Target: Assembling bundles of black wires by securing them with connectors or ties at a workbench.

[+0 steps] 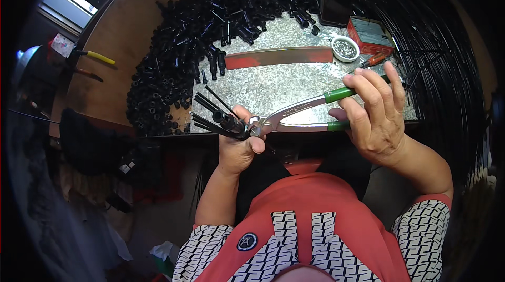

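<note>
My left hand (235, 153) is closed around a black tubular fitting (229, 122). Several thin black rods (206, 104) fan out from the fitting toward the upper left. With my right hand (380, 119) I grip pincers (301, 111) by their green-sleeved handles, which stand a little apart. The pincers' metal head meets the fitting between my left thumb and fingers. What exactly lies between the jaws is too small to make out.
A large heap of black fittings (173, 45) covers the bench's back and left. Behind my hands lies a red-and-brown strip (279, 57). A white bowl of small metal pieces (345, 49), a red box (371, 34) and an orange-handled tool (373, 60) stand at right, beside long black rods (447, 61).
</note>
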Demonstrator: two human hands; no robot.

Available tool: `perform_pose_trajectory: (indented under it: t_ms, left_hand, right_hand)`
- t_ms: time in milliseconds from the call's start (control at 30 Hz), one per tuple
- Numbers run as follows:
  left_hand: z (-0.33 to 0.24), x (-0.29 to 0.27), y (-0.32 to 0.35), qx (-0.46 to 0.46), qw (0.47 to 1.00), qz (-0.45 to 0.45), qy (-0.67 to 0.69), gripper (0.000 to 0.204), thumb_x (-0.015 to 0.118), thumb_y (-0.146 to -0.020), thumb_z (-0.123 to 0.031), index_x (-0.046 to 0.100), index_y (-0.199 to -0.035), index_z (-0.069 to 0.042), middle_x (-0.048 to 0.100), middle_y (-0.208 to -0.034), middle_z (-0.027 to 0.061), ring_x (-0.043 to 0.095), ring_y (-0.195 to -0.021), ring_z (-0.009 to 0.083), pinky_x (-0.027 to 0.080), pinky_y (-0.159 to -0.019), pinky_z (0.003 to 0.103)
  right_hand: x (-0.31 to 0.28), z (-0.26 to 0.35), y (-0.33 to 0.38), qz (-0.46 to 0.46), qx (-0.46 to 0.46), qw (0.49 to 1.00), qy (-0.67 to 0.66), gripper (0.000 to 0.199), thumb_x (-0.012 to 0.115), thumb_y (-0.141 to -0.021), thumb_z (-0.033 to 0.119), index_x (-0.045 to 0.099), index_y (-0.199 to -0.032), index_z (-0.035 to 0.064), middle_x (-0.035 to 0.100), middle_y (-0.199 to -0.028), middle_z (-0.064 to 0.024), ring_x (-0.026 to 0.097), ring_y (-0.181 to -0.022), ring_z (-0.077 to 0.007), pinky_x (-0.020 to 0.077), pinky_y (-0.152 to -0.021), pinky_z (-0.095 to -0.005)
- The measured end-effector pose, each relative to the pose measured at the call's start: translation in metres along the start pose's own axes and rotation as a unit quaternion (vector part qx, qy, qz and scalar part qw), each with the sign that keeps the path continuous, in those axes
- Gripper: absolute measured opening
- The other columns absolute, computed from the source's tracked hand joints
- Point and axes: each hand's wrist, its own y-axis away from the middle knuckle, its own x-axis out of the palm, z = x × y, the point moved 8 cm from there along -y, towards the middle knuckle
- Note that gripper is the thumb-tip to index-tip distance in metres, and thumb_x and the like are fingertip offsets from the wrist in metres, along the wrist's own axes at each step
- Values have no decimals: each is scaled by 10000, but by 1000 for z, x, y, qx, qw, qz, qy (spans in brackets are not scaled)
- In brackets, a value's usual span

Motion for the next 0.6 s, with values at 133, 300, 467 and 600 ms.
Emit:
perform_pose_trajectory:
  t_ms: [133, 300, 467, 600]
  left_hand:
    - [2, -1, 1, -1, 1000, -3, -1, 560, 851, -588, -358, 454, -864, -75, 553, -768, -21, 533, -691, 67, 439, -616, 204]
    - [1, -4, 4, 43, 998, -18, -34, 513, 834, -639, -354, 478, -868, -66, 514, -757, -25, 510, -692, 66, 417, -633, 205]
    - [8, -14, 9, 61, 997, -38, -42, 527, 838, -630, -376, 471, -848, -67, 485, -754, -33, 487, -688, 71, 399, -625, 206]
    - [8, -14, 8, 57, 994, -49, -75, 584, 840, -595, -442, 451, -823, -72, 472, -683, -24, 451, -594, 79, 372, -535, 219]
  right_hand:
    - [4, -2, 3, 27, -7, 1000, -15, 250, 675, -785, 178, 488, -897, 54, 565, -1023, -135, 569, -948, -290, 395, -913, -487]
    - [-1, 3, 9, 0, -49, 999, 9, 147, 589, -745, 149, 484, -828, 88, 556, -978, -97, 550, -902, -237, 406, -769, -388]
    - [15, -1, 17, 110, 22, 986, -123, 282, 693, -753, 186, 471, -862, 50, 569, -951, -137, 566, -863, -281, 410, -777, -427]
    - [0, -1, 7, 18, 9, 999, -37, 273, 688, -760, 167, 480, -895, 51, 574, -994, -136, 568, -898, -277, 416, -837, -428]
